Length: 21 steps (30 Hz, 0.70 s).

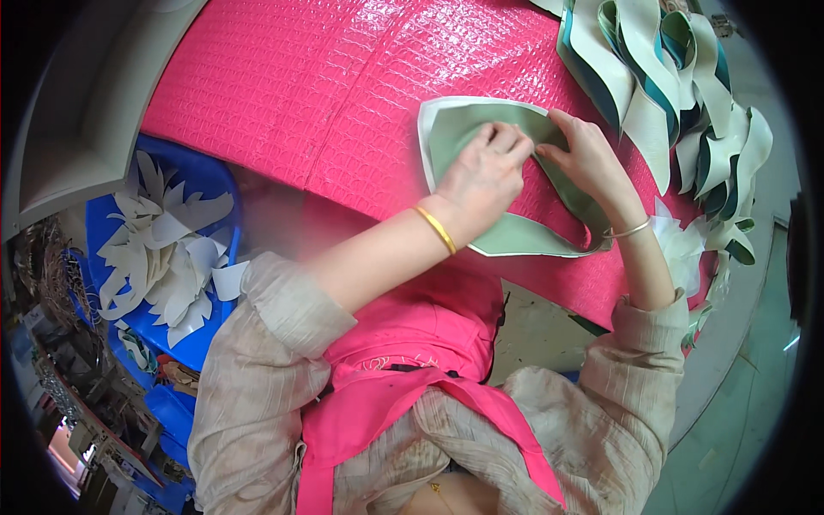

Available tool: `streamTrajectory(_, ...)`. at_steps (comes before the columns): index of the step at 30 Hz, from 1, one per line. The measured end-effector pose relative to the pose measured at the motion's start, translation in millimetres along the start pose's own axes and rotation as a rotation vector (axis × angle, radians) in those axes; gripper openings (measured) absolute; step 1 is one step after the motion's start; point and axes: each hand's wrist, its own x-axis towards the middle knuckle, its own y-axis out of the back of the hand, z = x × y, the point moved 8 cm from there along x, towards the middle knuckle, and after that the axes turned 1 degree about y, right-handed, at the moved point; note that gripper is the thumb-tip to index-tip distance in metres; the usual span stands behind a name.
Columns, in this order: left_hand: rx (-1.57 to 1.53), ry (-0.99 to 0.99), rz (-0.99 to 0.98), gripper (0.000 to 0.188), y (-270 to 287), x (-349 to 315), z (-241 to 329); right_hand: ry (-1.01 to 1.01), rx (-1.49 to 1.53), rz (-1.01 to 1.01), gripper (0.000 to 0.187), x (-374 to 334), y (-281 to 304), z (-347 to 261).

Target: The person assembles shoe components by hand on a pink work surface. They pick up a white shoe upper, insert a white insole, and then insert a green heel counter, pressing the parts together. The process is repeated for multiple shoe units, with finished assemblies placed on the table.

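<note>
Green piece (450, 142) on the pink cover (360, 77), near side.
Left hand (487, 176) curls its fingers over it, grip unclear; right hand (585, 154) pinches its far right edge.

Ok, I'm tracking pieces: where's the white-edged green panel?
Head view, right of centre: the panel is over the pink embossed sheet, left hand and right hand on it.

Left of the pink table cover (257, 94), a blue plastic seat or tub (225, 180) holds pale scraps (176, 266). Farther left of the cover are brown tangled strands (62, 283). Beside its left edge is a grey box-like unit (77, 112); right of the cover, greenish floor (730, 421).
</note>
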Motion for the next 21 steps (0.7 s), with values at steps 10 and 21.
streamTrajectory(10, -0.466, 0.056, 0.105, 0.04, -9, -4, -9, 0.127, -0.089, 0.194, 0.049, -24, 29, -4)
streamTrajectory(21, -0.696, -0.284, -0.339, 0.035, -21, 6, -20, -0.377, 0.999, 0.162, 0.059, -126, -50, 7)
